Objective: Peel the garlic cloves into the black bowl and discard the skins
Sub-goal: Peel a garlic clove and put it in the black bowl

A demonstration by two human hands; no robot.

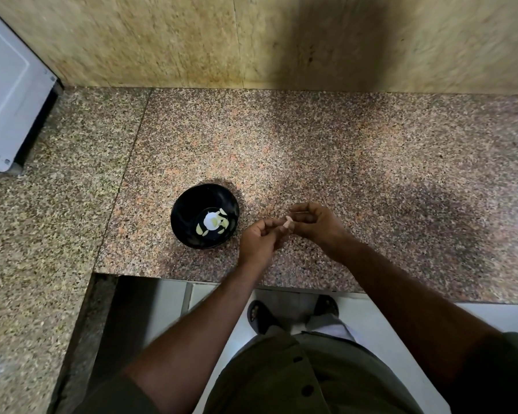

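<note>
A garlic clove (pixel 287 223), pinkish and small, sits just right of the frame's centre, pinched between the fingertips of both hands above the granite counter (pixel 356 162). The left hand (pixel 259 240) comes up from below with its fingers curled around the clove's lower end, and the right hand (pixel 314 224) meets it from the right, its fingers bent in on the upper end, so the two hands are together on the clove. Just to the left of the hands stands the black bowl (pixel 189 210), resting on the counter, with several pale peeled cloves (pixel 214 225) lying at its bottom. A white appliance (pixel 9 97) fills the upper left of the frame, and a yellowish stone wall (pixel 192 40) runs across the top.
</note>
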